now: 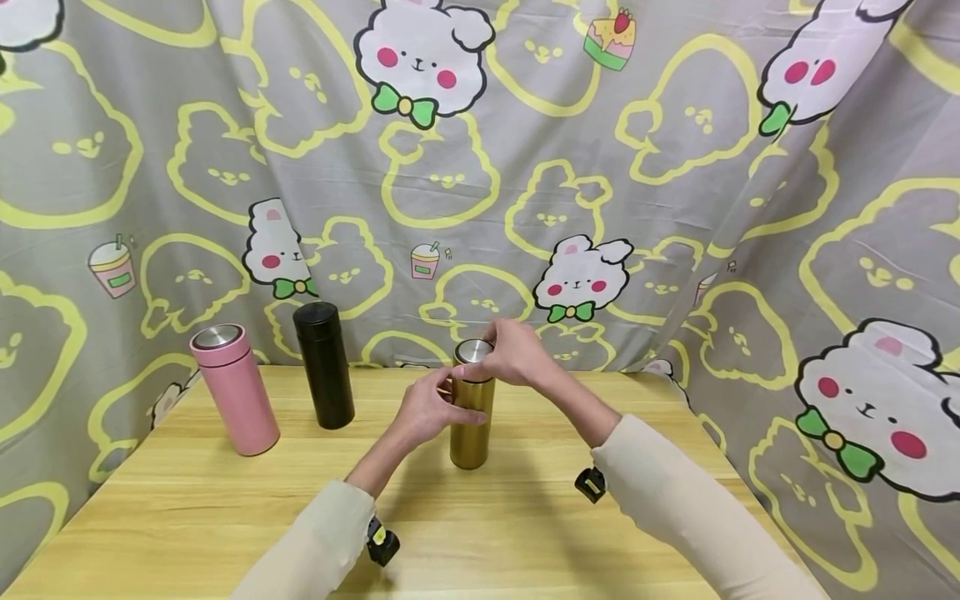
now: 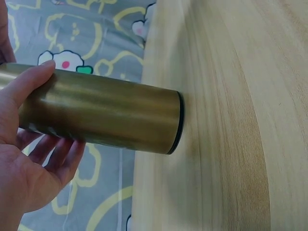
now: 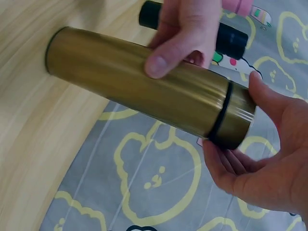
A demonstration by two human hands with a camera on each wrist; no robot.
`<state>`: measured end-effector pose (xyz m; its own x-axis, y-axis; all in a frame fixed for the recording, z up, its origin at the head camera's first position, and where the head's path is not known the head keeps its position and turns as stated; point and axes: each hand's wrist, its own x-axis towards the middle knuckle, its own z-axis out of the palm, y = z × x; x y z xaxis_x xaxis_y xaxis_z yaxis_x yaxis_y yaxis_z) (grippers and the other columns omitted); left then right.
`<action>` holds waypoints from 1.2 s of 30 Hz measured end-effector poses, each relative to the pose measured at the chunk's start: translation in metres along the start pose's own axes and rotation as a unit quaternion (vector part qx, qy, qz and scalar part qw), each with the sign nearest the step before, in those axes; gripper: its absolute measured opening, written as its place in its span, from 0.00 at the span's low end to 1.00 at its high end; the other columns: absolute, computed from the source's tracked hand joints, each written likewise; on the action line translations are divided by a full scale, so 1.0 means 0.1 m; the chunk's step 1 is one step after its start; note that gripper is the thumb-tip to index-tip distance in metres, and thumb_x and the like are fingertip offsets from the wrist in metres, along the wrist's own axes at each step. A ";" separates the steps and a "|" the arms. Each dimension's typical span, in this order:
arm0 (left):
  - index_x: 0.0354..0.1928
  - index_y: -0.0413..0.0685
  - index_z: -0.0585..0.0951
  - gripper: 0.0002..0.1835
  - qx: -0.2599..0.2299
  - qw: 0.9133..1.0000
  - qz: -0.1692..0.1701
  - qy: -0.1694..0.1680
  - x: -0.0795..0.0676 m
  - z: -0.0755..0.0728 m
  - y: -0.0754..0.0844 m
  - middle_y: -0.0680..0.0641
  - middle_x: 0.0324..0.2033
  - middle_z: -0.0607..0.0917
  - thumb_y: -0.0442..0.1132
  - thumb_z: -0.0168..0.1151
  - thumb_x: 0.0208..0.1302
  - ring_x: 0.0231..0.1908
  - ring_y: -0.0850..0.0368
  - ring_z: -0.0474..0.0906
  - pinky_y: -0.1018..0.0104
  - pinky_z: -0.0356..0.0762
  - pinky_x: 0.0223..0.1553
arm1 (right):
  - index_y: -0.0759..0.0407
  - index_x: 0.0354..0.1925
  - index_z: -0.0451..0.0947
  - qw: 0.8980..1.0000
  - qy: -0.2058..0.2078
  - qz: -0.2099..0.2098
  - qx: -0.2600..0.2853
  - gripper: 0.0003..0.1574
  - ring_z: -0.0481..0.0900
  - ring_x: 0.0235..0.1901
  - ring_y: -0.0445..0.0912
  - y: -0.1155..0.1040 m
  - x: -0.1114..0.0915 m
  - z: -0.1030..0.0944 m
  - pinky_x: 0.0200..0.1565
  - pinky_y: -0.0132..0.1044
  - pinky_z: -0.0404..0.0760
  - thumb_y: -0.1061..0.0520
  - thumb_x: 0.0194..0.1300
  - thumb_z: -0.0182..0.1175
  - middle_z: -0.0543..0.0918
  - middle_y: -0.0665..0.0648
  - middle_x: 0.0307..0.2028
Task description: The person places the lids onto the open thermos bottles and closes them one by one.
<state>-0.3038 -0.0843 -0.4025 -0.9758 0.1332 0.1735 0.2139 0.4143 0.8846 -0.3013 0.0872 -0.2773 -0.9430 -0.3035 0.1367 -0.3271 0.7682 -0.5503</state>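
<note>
A gold thermos bottle [image 1: 470,429] stands upright on the wooden table, in the middle of the head view. My left hand [image 1: 429,407] grips its body, thumb across the front and the other fingers behind. With thumb and fingers, my right hand [image 3: 276,149] holds the gold lid [image 3: 239,115] at the top, around its rim. A black ring separates lid and body in the right wrist view. The lid's top [image 1: 474,351] is silver, and the lid sits on the bottle. In the left wrist view, the bottle's lower body [image 2: 120,113] ends in a black base edge.
Left of the gold bottle stand a black thermos [image 1: 326,367] and, farther left, a pink thermos [image 1: 238,392] with a silver-topped lid. A grey patterned curtain [image 1: 450,192] hangs behind the wooden table [image 1: 510,533] and along its right side.
</note>
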 end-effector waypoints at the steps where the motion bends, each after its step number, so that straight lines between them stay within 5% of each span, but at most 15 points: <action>1: 0.51 0.58 0.81 0.35 -0.001 1.000 0.000 0.001 0.00 0.00 0.00 0.51 0.44 0.86 0.52 0.88 0.36 0.47 0.54 0.82 0.55 0.84 0.47 | 0.56 0.23 0.72 1.000 0.008 0.007 0.000 0.32 0.68 0.19 0.42 0.00 0.00 0.02 0.22 0.33 0.66 0.38 0.45 0.81 0.70 0.47 0.16; 5: 0.50 0.59 0.82 0.35 -0.005 1.000 -0.004 0.002 -0.01 0.00 0.01 0.51 0.45 0.86 0.52 0.88 0.36 0.46 0.53 0.83 0.56 0.84 0.47 | 0.56 0.21 0.62 0.999 0.023 0.023 0.000 0.41 0.58 0.15 0.41 0.01 0.00 0.06 0.20 0.33 0.57 0.35 0.43 0.81 0.57 0.46 0.14; 8: 0.52 0.58 0.82 0.36 -0.006 1.000 -0.004 0.001 0.00 0.00 0.00 0.50 0.45 0.86 0.52 0.88 0.36 0.46 0.53 0.83 0.56 0.84 0.47 | 0.60 0.28 0.67 1.000 0.015 0.019 -0.005 0.39 0.64 0.20 0.43 0.00 -0.01 0.05 0.22 0.34 0.62 0.35 0.45 0.81 0.65 0.50 0.19; 12: 0.56 0.58 0.81 0.39 -0.007 1.000 -0.004 0.001 0.00 -0.02 -0.01 0.50 0.45 0.86 0.52 0.88 0.36 0.47 0.53 0.82 0.55 0.84 0.48 | 0.65 0.57 0.71 1.000 -0.025 0.015 0.003 0.50 0.78 0.40 0.50 -0.04 -0.02 -0.01 0.39 0.39 0.79 0.36 0.50 0.78 0.80 0.61 0.44; 16: 0.53 0.56 0.81 0.37 -0.004 1.000 -0.001 -0.004 0.01 -0.02 -0.01 0.51 0.44 0.86 0.52 0.87 0.37 0.46 0.53 0.82 0.55 0.84 0.47 | 0.61 0.73 0.63 0.996 -0.072 0.015 0.050 0.56 0.77 0.60 0.56 -0.07 -0.01 -0.09 0.60 0.50 0.78 0.45 0.55 0.77 0.76 0.65 0.64; 23: 0.53 0.56 0.81 0.37 -0.003 1.000 0.006 -0.009 0.02 -0.01 -0.01 0.51 0.44 0.86 0.52 0.87 0.37 0.45 0.54 0.83 0.56 0.84 0.46 | 0.61 0.68 0.73 0.993 -0.106 -0.023 0.052 0.40 0.79 0.56 0.52 -0.06 0.01 -0.14 0.62 0.47 0.77 0.59 0.58 0.72 0.80 0.61 0.62; 36: 0.48 0.57 0.81 0.33 0.005 1.000 0.006 -0.003 0.00 -0.02 0.00 0.52 0.42 0.86 0.52 0.87 0.37 0.44 0.55 0.83 0.56 0.84 0.45 | 0.59 0.59 0.80 0.999 -0.028 -0.022 0.026 0.36 0.83 0.46 0.49 0.00 0.01 -0.02 0.50 0.42 0.82 0.50 0.53 0.77 0.87 0.57 0.51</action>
<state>-0.3035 -0.0858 -0.4020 -0.9728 0.1433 0.1819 0.2263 0.4216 0.8781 -0.3021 0.0878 -0.2751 -0.9225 -0.3679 0.1167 -0.3627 0.7231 -0.5878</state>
